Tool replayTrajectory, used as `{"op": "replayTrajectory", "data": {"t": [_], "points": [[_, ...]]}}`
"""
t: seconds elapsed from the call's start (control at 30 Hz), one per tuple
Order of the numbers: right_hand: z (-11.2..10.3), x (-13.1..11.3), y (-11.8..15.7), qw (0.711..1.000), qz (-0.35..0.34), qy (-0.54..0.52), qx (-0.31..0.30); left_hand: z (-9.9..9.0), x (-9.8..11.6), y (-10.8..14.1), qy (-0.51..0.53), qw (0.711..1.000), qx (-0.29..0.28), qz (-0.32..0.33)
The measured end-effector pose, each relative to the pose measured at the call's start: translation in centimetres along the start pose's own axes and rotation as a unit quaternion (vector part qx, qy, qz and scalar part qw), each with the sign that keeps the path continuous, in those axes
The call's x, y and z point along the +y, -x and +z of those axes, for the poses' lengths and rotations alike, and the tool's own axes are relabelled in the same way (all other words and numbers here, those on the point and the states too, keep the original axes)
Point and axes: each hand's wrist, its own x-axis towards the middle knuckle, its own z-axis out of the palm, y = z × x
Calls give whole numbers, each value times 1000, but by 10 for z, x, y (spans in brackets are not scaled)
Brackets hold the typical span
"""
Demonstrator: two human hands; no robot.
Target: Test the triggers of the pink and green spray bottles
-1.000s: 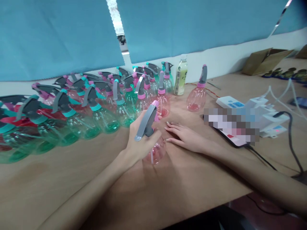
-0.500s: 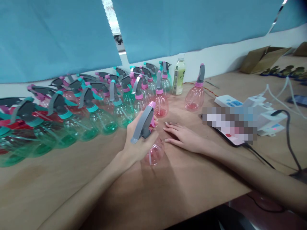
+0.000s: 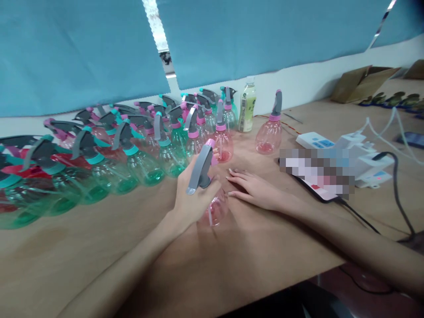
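My left hand (image 3: 195, 194) is wrapped round the neck of a pink spray bottle (image 3: 215, 212) with a grey trigger head and pink nozzle. The bottle stands about upright on the brown table, its neck partly hidden by my fingers. My right hand (image 3: 251, 187) lies flat on the table just right of that bottle, fingers stretched out and holding nothing. Beyond my left hand stands another pink spray bottle (image 3: 223, 143), at the near end of a crowd of bottles. A separate pink spray bottle (image 3: 268, 134) stands farther back on the right.
Several green spray bottles (image 3: 145, 165) line the left side, with more behind. A drink bottle (image 3: 247, 106) stands by the wall. To the right are a phone (image 3: 311, 176) on a cable, a power strip (image 3: 314, 140) with chargers, and a cardboard box (image 3: 362, 84).
My left hand and the held spray bottle have shifted slightly to the right, the trigger head now a little more upright. My right hand stays in place. The view has moved slightly.
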Motion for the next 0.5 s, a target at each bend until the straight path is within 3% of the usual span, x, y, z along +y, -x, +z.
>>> {"op": "replayTrajectory", "data": {"t": [0.5], "points": [[-1, -1, 0, 1000, -8, -5, -1, 8, -11, 2, 38, 999, 11, -17]]}}
